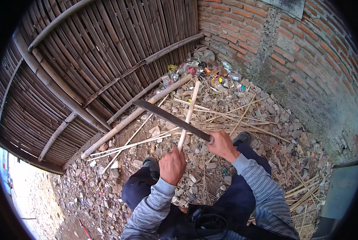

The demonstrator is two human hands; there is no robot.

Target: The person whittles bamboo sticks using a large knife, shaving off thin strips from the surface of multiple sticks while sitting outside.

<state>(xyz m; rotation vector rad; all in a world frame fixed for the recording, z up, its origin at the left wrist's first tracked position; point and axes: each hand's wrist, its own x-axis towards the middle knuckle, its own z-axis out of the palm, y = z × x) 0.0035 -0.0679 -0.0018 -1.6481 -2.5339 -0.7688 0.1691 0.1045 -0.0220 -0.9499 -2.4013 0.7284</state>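
A: Starting at your left, what sits there?

B: Your bamboo fence (91,64) fills that side, with a thick pole (135,116) leaning along its foot.

A: And my left hand?

B: Your left hand (172,165) has its fingers wrapped tight round the lower end of a thin bamboo strip (188,116), held nearly upright and rising away from you over the ground.

A: The right?

B: Your right hand (223,146) is clenched on the handle of a long dark machete (171,118). Its blade runs up to the left and crosses the strip about halfway along; whether the edge is touching it, I cannot tell.

A: Which step am I at?

B: I judge you are paring the strip. The next stroke calls for a steady hold and the edge aimed away from your left fingers.

A: Underfoot?

B: Broken rubble (267,120), loose slivers and litter (211,74) piled in the corner, with a brick wall (299,52) on your right.
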